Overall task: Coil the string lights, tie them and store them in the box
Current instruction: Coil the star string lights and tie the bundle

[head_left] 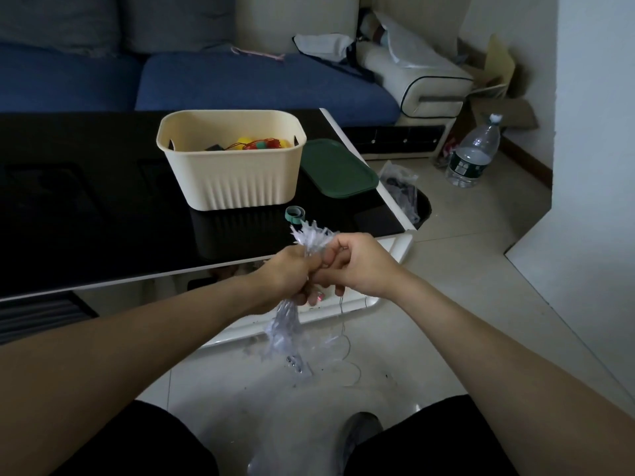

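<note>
Left hand (287, 276) and right hand (357, 266) meet knuckle to knuckle off the table's near edge, both fisted around the string lights (311, 240), loose end dangling floorward. Cream box (233, 180) sits on black table (86, 218), green lid (338, 170) beside; blue sofa (240, 80) behind.

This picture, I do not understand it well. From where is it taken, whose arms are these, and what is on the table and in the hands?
A camera on a person's head looks forward and down, so the arms are that person's own. The left hand and right hand both grip a bundle of clear string lights, whose loose end hangs toward the floor. On the black table stand a cream box with colourful items inside, a green lid beside it, and a small green tie.
</note>
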Demonstrator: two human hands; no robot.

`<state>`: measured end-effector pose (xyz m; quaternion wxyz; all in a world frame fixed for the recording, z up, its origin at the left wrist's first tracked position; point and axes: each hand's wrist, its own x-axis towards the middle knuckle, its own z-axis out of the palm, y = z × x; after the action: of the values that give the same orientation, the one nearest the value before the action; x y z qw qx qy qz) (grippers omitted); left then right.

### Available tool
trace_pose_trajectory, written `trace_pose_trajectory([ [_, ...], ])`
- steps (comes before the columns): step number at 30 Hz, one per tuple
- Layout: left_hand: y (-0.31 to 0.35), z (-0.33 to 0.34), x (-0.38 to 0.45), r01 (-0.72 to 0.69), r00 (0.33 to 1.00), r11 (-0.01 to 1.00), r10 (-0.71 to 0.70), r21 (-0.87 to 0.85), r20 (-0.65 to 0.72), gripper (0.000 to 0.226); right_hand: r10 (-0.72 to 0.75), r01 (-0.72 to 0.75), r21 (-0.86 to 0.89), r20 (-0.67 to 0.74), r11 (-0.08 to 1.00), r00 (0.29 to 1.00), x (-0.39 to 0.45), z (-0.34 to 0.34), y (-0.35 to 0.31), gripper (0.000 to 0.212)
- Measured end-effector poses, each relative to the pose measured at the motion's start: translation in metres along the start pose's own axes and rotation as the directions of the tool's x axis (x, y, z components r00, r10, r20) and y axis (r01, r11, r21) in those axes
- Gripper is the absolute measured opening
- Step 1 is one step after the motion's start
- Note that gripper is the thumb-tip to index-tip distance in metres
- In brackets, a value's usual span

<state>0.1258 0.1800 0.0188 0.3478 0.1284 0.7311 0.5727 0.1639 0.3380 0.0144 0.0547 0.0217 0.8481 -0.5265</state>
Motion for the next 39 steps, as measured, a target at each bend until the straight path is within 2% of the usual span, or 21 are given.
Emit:
trace_pose_trajectory([
  [4,0.000,-0.004,0.001,0.027,0.999,0.989,-0.032,0.144,0.032,0.038,-0.006,0.004,0.041,0.051,0.999,0.999,0.000,-0.003,0.010,0.036],
  [9,0.003,-0.011,0.010,0.039,0.993,0.992,-0.024,0.121,-0.118,0.027,-0.058,0.058,0.073,-0.008,0.996,0.998,0.001,-0.006,0.009,0.037],
  [13,0.008,-0.018,0.008,-0.049,0.981,0.996,0.034,-0.072,-0.193,0.020,0.011,-0.022,0.198,0.058,0.980,0.998,-0.003,-0.008,0.011,0.034],
  [16,0.013,-0.022,0.007,-0.139,0.960,0.965,0.077,-0.220,-0.270,0.018,0.084,-0.088,0.312,0.026,0.946,0.996,-0.003,-0.010,0.013,0.028],
  [19,0.017,-0.031,0.008,-0.197,0.928,0.938,0.085,-0.285,-0.362,0.017,0.129,-0.119,0.313,-0.009,0.942,0.992,-0.002,-0.013,0.014,0.027],
  [21,0.019,-0.036,0.010,-0.209,0.918,0.927,0.076,-0.310,-0.390,0.018,0.123,-0.118,0.274,-0.002,0.954,0.992,-0.003,-0.013,0.014,0.014],
  [24,0.017,-0.036,0.011,-0.167,0.936,0.941,0.058,-0.294,-0.348,0.016,0.075,-0.059,0.278,-0.048,0.959,0.996,-0.003,-0.007,0.007,0.022],
  [27,0.015,-0.033,0.010,-0.162,0.954,0.945,0.076,-0.285,-0.290,0.013,0.020,0.061,0.333,-0.234,0.941,0.972,0.000,0.001,-0.005,0.020],
  [29,0.015,-0.030,0.010,-0.176,0.960,0.939,0.096,-0.296,-0.264,0.016,0.031,0.102,0.402,-0.312,0.910,0.950,0.003,0.006,-0.014,0.016],
  [32,0.014,-0.026,0.011,-0.171,0.966,0.929,0.092,-0.329,-0.243,0.022,0.071,0.084,0.533,-0.264,0.842,0.962,0.003,0.013,-0.030,0.011],
  [35,0.014,-0.028,0.011,-0.177,0.975,0.936,0.126,-0.303,-0.181,0.034,0.068,0.064,0.571,-0.207,0.819,0.976,0.002,0.027,-0.041,0.011],
  [39,0.015,-0.031,0.011,-0.179,0.982,0.949,0.156,-0.261,-0.104,0.040,0.078,0.104,0.534,-0.308,0.839,0.948,0.004,0.040,-0.047,0.015],
])
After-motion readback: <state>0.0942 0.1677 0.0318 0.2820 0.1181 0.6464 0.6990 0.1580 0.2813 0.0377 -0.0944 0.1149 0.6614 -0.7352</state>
